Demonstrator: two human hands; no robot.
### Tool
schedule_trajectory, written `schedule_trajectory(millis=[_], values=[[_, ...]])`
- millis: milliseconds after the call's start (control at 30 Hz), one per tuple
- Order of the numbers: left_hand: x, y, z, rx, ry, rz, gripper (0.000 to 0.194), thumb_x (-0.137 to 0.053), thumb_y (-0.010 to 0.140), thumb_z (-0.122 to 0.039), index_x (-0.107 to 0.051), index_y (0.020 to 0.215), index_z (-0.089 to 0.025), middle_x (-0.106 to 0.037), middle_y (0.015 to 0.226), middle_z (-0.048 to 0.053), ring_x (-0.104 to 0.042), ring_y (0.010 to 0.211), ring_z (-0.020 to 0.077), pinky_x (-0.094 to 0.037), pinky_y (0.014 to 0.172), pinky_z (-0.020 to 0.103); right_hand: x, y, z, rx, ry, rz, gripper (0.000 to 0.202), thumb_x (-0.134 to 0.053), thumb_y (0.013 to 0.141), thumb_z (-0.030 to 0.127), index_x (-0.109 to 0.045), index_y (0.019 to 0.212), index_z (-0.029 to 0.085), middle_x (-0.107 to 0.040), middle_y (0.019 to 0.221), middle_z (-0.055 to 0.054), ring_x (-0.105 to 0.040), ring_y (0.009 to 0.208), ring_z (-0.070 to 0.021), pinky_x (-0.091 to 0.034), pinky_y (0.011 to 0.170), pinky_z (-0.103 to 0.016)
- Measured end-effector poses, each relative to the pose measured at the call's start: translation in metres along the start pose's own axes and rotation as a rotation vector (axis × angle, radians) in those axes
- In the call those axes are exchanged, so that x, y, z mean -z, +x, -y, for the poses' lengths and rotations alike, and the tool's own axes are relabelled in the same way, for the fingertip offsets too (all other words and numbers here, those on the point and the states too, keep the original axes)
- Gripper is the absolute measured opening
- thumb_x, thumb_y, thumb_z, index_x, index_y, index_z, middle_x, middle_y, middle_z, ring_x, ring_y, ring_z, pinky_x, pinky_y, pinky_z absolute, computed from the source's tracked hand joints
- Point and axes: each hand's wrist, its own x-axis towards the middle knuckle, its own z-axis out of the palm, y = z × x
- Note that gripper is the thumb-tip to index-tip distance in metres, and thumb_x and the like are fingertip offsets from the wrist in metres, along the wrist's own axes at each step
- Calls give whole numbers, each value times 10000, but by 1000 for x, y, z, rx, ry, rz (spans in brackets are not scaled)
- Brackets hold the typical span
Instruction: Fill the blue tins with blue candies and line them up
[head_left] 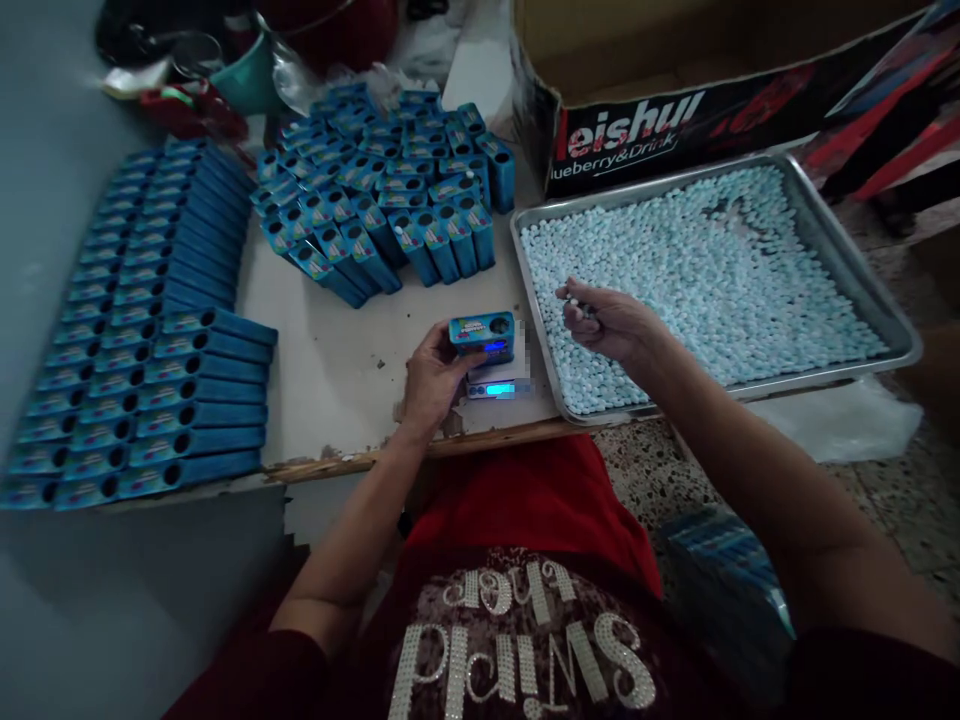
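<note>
My left hand [435, 375] grips a small blue candy box [476, 328], which has a round hole in its top. The box is at a small digital scale [491, 385] with a lit blue display; whether it rests on the scale or hangs just over it I cannot tell. Over the near left part of a metal tray [900, 345], my right hand [607, 320] is closed around a few small candies [574, 300], some showing at the fingertips. Pale blue and white candies [720, 280] spread across the tray.
Many blue boxes [202, 400] stand in tight rows at the left, and a looser cluster of boxes [375, 180] fills the back. Behind the tray is a large cardboard box [622, 150]. The table's worn front edge [330, 465] runs close to my body.
</note>
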Motion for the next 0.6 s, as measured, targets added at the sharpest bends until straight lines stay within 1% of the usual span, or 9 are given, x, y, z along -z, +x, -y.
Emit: schedule_trajectory(millis=[67, 133, 233, 267, 333, 400, 467, 533, 600], values=[[0, -2, 1, 2, 30, 2, 600, -1055, 759, -401, -774, 1272, -267, -859, 1217, 52, -832, 1169, 274, -674, 1149, 485, -13, -5, 2, -28, -38, -21, 309, -662, 1219, 269, -714, 935, 158, -558, 631, 38, -395, 429, -36, -300, 368, -92], [1, -1, -3, -33, 29, 28, 713, -1070, 734, -402, -770, 1370, -285, -848, 1284, 65, -826, 1209, 287, -682, 1143, 495, -21, -10, 3, -33, -50, -20, 292, -670, 1210, 277, -725, 949, 160, -589, 661, 20, -437, 450, -50, -329, 371, -105], [12, -1, -15, -113, 40, 50, 847, -1092, 703, -394, -734, 1466, -307, -829, 1360, 87, -805, 1316, 312, -674, 1173, 515, -26, -17, 4, -29, -82, 10, 116, -720, 1096, 129, -753, 987, 147, -681, 752, -41, -578, 546, -98, -474, 434, -142], [18, -2, -20, -131, 66, 41, 835, -1090, 716, -400, -732, 1465, -309, -830, 1361, 91, -797, 1349, 320, -665, 1189, 524, -27, -20, 5, -27, -100, 21, 104, -707, 1046, 63, -764, 1002, 137, -708, 782, -60, -606, 578, -111, -512, 461, -156], [33, -7, -28, -155, 130, -3, 765, -1078, 749, -423, -749, 1430, -309, -837, 1336, 92, -794, 1361, 324, -664, 1187, 527, -29, -26, 5, -14, -143, 45, 188, -661, 983, -18, -781, 1028, 119, -730, 806, -71, -603, 596, -111, -517, 470, -159], [49, -14, -37, -169, 173, -73, 701, -1073, 767, -451, -772, 1383, -303, -845, 1293, 86, -809, 1305, 312, -683, 1139, 504, -33, -30, 5, 20, -194, 66, 213, -643, 991, -28, -794, 1045, 112, -728, 797, -61, -557, 575, -92, -468, 448, -143], [62, -21, -44, -182, 200, -151, 645, -1064, 788, -482, -787, 1340, -293, -850, 1253, 81, -816, 1244, 293, -692, 1102, 481, -38, -34, 3, 67, -243, 79, 184, -664, 1021, -11, -798, 1033, 114, -721, 779, -52, -529, 559, -79, -441, 444, -133], [71, -25, -50, -186, 228, -204, 614, -1052, 809, -505, -791, 1321, -289, -850, 1235, 76, -814, 1216, 283, -691, 1096, 480, -45, -35, 1, 90, -276, 77, 171, -694, 1028, -11, -788, 1001, 129, -718, 772, -47, -537, 564, -78, -455, 466, -135], [75, -26, -54, -190, 260, -220, 607, -1042, 826, -513, -787, 1331, -294, -846, 1237, 71, -811, 1218, 284, -686, 1115, 496, -52, -35, -1, 82, -295, 68, 193, -700, 1025, -28, -775, 979, 144, -712, 768, -39, -554, 578, -83, -466, 484, -140]])
